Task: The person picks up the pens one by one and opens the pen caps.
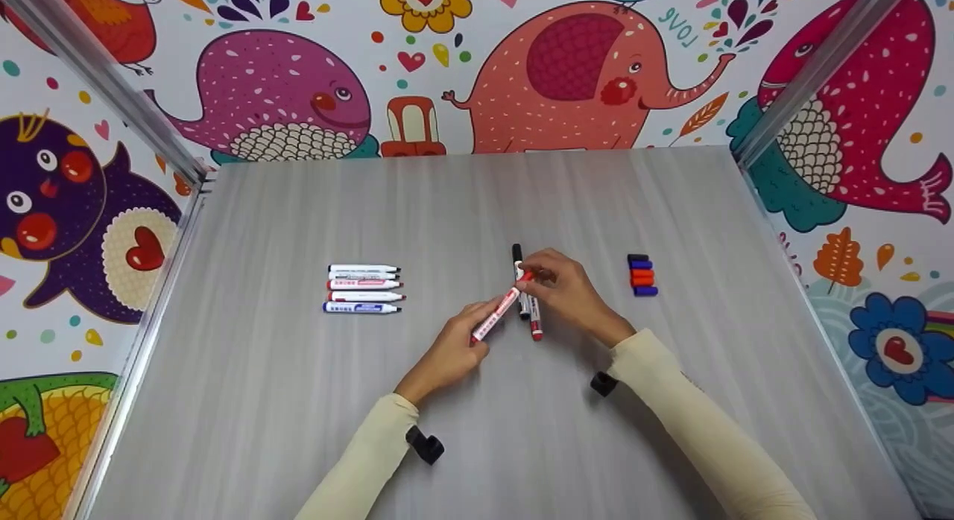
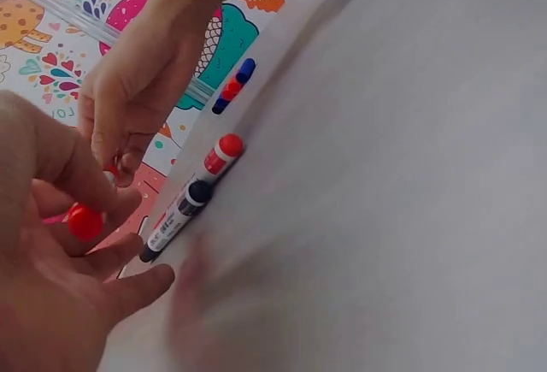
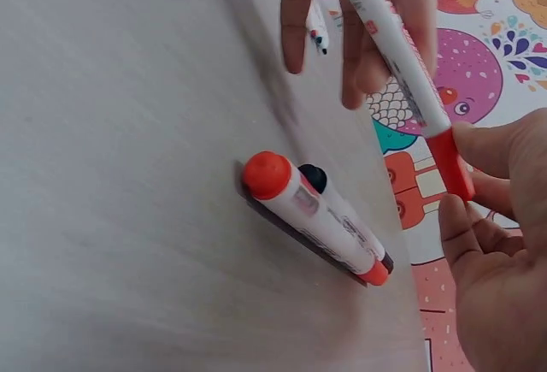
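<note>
A white marker with red print [image 1: 496,315] slants between my two hands above the table. My left hand [image 1: 449,350] holds it by its lower end, where a round red tip [image 2: 85,221] shows between the fingers in the left wrist view. At the other end, my right hand [image 1: 572,287] pinches the red cap [image 3: 449,165] between thumb and fingers; the cap sits against the white barrel. Just beneath, a black marker [image 2: 178,218] and another red marker [image 3: 320,227] lie side by side on the table, partly hidden by my right hand in the head view.
Left on the grey table [image 1: 246,401], several uncapped markers [image 1: 364,308] lie in a row, tips pointing right. Several loose caps [image 1: 642,277], black, blue and red, are lined up at the right. Printed panels [image 1: 283,80] border the table's back and sides.
</note>
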`<state>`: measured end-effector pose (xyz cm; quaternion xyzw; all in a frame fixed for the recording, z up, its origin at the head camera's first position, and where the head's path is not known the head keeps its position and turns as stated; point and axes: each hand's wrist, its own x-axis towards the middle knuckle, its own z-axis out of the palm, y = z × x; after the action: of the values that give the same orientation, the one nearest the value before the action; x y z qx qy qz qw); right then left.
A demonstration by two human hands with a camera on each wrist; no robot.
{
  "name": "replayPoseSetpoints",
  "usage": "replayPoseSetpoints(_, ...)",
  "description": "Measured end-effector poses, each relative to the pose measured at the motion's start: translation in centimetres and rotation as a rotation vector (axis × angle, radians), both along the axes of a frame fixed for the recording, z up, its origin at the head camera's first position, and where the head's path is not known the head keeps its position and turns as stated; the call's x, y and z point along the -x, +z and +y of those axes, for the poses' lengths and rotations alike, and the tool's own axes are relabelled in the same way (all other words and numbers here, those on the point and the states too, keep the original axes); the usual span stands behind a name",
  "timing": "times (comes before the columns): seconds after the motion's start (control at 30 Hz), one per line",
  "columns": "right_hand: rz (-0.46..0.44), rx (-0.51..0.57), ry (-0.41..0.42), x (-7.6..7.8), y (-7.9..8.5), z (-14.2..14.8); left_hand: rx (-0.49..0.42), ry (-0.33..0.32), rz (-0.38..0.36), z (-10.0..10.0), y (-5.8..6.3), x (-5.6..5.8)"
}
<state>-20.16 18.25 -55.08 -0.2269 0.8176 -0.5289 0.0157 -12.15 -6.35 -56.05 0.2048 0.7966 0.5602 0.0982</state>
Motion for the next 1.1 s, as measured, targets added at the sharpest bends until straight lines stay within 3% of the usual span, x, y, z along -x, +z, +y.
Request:
replayPoseSetpoints(0.27, -0.034, 0.040, -0.016, -1.2, -0.3, 0.6, -0.065, 0.066, 0.006, 0.2, 0.3, 0.6)
replayPoseSetpoints(0.43, -0.019, 0.037, 0.034, -2.0, -1.0, 0.6, -0.147, 0.054, -0.034, 0.8, 0.0, 0.6)
replayPoseSetpoints(0.5, -0.005, 0.019, 0.063, -2.2, -1.3, 0.7, -0.141, 0.064, -0.030, 1.1, -0.3, 0.5)
replayPoseSetpoints(0.63, 0.020, -0.020, 0.114, -2.5, -1.5, 1.0, -0.010, 0.104, 0.062, 1.7, -0.5, -0.2)
replayPoseSetpoints(0.77, 0.020, -0.082, 0.114, -2.6, -1.5, 1.6, 0.147, 0.123, 0.169, 2.2, -0.6, -0.9)
replayPoseSetpoints(1.1, 0.136, -0.224, 0.093, -2.9, -2.1, 3.2, 0.354, 0.089, 0.379, 3.3, -1.7, -3.6)
